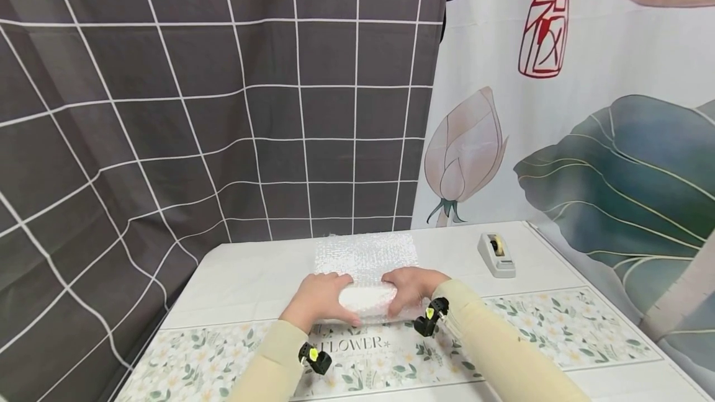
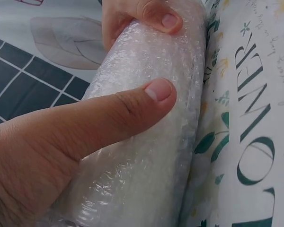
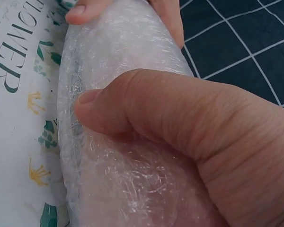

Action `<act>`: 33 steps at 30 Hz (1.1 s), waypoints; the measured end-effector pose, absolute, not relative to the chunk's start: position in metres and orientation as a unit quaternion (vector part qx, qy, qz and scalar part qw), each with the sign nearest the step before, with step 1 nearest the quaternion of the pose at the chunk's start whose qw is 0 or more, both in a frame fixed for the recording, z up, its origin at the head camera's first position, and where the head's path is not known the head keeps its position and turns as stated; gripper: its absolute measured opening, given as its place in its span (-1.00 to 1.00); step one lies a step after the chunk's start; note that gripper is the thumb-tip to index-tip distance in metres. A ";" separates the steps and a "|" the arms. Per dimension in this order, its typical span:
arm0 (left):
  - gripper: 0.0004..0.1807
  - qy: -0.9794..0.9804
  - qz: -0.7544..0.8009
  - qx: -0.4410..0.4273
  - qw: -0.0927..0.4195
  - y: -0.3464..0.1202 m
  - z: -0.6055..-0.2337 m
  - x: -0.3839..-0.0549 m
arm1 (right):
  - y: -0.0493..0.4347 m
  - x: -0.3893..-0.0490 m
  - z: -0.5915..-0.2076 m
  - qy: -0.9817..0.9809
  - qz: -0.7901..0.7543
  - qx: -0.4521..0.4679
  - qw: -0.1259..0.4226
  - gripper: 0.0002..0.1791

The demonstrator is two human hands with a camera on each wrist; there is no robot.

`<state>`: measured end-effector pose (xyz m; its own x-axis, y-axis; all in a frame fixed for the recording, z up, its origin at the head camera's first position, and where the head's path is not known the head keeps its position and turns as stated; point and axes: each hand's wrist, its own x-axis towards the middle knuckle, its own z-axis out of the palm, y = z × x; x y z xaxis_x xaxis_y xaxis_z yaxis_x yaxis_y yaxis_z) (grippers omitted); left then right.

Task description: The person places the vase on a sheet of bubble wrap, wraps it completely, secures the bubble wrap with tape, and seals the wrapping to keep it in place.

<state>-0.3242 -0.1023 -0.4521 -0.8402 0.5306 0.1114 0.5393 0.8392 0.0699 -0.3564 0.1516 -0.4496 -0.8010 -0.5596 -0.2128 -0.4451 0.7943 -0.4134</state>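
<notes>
Both hands are clamped on the bubble-wrap roll [image 1: 365, 298], low in the centre of the frame on the floral mat [image 1: 558, 321]. The left hand [image 1: 318, 298] and right hand [image 1: 412, 287] curl round opposite ends, thumbs pressing. It looks light, squashy and slippery, so gripping both ends seems wise.

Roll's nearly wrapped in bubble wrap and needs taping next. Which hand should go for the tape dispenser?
Probably the right hand: the tape dispenser sits on the table's right side, nearer to it. The left hand already grips the bubble-wrapped roll and could hold it.
</notes>
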 end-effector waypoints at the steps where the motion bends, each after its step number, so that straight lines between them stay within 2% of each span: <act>1: 0.05 -0.958 -0.049 -0.277 0.044 -0.102 -0.451 -0.323 | 0.151 -0.356 -0.450 0.933 -0.173 -0.270 0.164 -0.34; 7: 0.11 -0.962 -0.027 -0.262 0.075 -0.095 -0.447 -0.313 | 0.151 -0.357 -0.450 0.933 -0.168 -0.273 0.161 -0.34; 13: 0.23 -0.957 0.015 -0.269 0.110 -0.082 -0.446 -0.303 | 0.151 -0.358 -0.448 0.936 -0.164 -0.263 0.164 -0.25; 19: 0.25 -0.959 0.016 -0.268 0.093 -0.081 -0.457 -0.309 | 0.151 -0.358 -0.449 0.933 -0.172 -0.266 0.168 -0.27; 33: 0.09 -0.951 0.004 -0.303 0.066 -0.081 -0.460 -0.322 | 0.152 -0.357 -0.447 0.931 -0.170 -0.275 0.166 -0.31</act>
<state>-0.3224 -0.0812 -0.4601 -0.8078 0.5764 0.1232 0.5754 0.8165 -0.0472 -0.3568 0.1515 -0.4470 -0.7933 -0.5693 -0.2157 -0.4560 0.7904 -0.4090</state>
